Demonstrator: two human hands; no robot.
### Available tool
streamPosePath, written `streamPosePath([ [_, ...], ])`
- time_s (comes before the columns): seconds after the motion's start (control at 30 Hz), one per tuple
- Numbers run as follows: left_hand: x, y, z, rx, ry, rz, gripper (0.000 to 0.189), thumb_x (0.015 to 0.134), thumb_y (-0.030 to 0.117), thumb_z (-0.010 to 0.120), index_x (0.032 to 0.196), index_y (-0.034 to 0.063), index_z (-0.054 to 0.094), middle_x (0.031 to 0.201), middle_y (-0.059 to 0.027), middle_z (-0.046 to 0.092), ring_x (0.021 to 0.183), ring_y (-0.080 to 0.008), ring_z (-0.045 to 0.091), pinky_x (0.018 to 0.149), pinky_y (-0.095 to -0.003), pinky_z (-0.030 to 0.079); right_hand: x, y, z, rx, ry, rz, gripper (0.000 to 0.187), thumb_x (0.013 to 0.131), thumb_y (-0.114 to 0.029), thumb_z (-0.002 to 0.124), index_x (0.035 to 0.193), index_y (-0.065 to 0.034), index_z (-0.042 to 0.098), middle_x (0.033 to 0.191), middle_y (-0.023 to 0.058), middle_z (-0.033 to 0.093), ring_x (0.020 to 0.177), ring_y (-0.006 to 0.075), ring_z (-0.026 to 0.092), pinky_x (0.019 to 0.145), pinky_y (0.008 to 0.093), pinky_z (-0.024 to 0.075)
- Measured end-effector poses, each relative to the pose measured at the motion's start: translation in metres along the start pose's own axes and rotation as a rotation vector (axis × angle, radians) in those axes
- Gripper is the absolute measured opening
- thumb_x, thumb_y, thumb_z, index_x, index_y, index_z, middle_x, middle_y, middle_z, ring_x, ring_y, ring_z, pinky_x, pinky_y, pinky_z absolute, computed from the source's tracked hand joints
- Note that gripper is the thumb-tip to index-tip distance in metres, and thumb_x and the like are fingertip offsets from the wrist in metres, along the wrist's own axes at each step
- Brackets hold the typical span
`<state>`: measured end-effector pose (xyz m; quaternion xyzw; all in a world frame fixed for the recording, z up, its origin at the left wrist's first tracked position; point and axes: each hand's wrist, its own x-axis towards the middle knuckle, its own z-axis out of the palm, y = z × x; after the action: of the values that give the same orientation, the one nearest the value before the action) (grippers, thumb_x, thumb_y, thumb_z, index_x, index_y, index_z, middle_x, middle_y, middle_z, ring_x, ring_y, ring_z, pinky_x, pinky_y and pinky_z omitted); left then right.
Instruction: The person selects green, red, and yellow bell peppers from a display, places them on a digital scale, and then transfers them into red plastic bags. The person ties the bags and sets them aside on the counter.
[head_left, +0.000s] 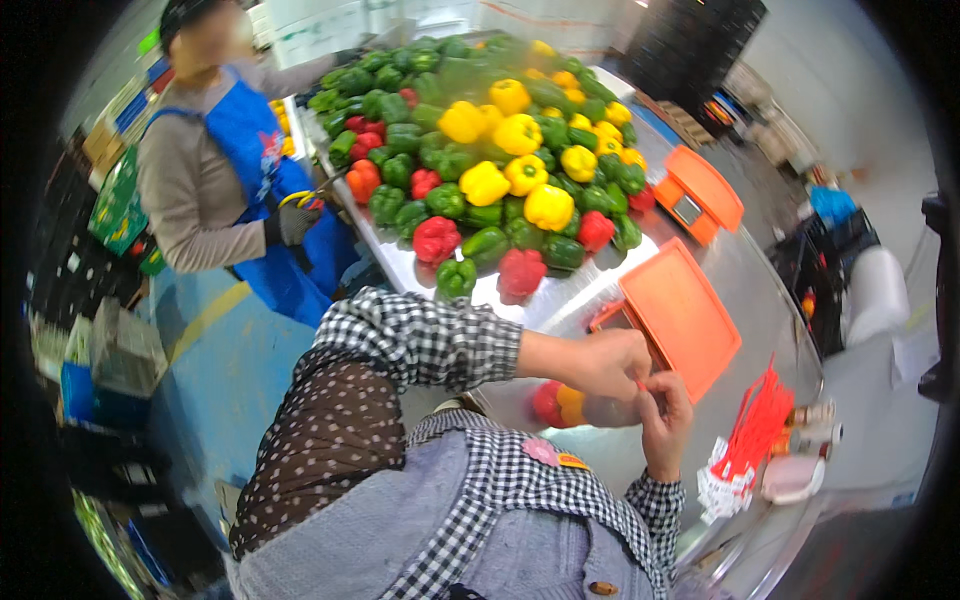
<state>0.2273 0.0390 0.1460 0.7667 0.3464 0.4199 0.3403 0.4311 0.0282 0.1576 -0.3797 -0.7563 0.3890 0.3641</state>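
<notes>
My left hand (611, 364), fingers bent, meets my right hand (666, 412) above the metal table. A small red strip (641, 385) shows between their fingertips; the rest of it is hidden by the fingers. Just below my left hand, a red pepper (549, 403), a yellow pepper (572, 406) and a dark green pepper (609, 412) sit in a row, slightly blurred. Whether netting surrounds them I cannot tell. Beside both hands stands an orange weighing scale (679, 319). To the right lies a bundle of red net bags (761, 409) with white tags (726, 484).
Green, yellow and red peppers (517, 135) are heaped across the metal table (772, 315). A second orange scale (701, 195) stands behind. At left, a co-worker in a blue apron (251, 142) holds yellow-handled scissors (298, 199) in a gloved hand. Small bottles (817, 435) stand at right.
</notes>
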Motion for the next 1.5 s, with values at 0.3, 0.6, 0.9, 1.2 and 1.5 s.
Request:
streamPosePath([
  [0.3, -0.007, 0.007, 0.0, 0.089, 0.113, 0.172, 0.019, 0.074, 0.006, 0.074, 0.088, 0.0038, 0.062, 0.083, -0.0123, 0.063, 0.076, -0.0311, 0.063, 0.063, -0.0377, 0.052, -0.004, 0.007, 0.012, 0.152, 0.123, -0.048, 0.003, 0.087, -0.001, 0.065, 0.089, -0.0003, 0.062, 0.085, 0.0049, 0.056, 0.075, 0.0122, 0.055, 0.067, 0.0252, 0.0434],
  [0.6, -0.018, 0.01, 0.001, 0.15, 0.164, 0.247, 0.018, 0.076, -0.002, 0.07, 0.093, 0.0029, 0.066, 0.086, -0.0105, 0.065, 0.074, -0.0276, 0.066, 0.064, -0.0341, 0.054, -0.01, 0.003, 0.013, 0.171, 0.088, -0.089, 0.004, 0.089, 0.001, 0.064, 0.093, -0.0004, 0.063, 0.089, 0.0045, 0.059, 0.077, 0.0125, 0.056, 0.069, 0.0259, 0.0448],
  [0.9, -0.024, 0.009, 0.002, 0.019, 0.193, 0.169, 0.016, 0.08, -0.005, 0.069, 0.094, 0.0031, 0.066, 0.086, -0.0096, 0.064, 0.072, -0.021, 0.064, 0.062, -0.0295, 0.051, 0.009, -0.003, -0.004, 0.235, -0.132, 0.033, 0.014, 0.088, 0.005, 0.063, 0.1, -0.0004, 0.063, 0.093, 0.0055, 0.062, 0.088, 0.0155, 0.063, 0.078, 0.0296, 0.0519],
  [1.2, -0.02, 0.013, -0.017, -0.122, -0.007, -0.002, 0.008, 0.086, -0.003, 0.066, 0.093, 0.0017, 0.065, 0.082, -0.0045, 0.058, 0.073, -0.0142, 0.055, 0.066, -0.027, 0.045, 0.025, -0.004, -0.013, -0.01, -0.274, -0.261, 0.022, 0.081, -0.002, 0.071, 0.101, -0.0031, 0.065, 0.094, 0.013, 0.066, 0.088, 0.0312, 0.067, 0.077, 0.038, 0.0541],
  [1.5, -0.015, 0.016, -0.019, -0.157, -0.105, -0.139, 0.013, 0.083, -0.009, 0.061, 0.088, 0.0025, 0.058, 0.082, 0.0007, 0.054, 0.074, -0.0071, 0.049, 0.067, -0.0218, 0.041, 0.014, 0.0, -0.004, -0.178, -0.065, -0.455, 0.012, 0.08, -0.007, 0.063, 0.089, -0.0022, 0.057, 0.081, 0.013, 0.061, 0.071, 0.0319, 0.065, 0.059, 0.0392, 0.0537],
])
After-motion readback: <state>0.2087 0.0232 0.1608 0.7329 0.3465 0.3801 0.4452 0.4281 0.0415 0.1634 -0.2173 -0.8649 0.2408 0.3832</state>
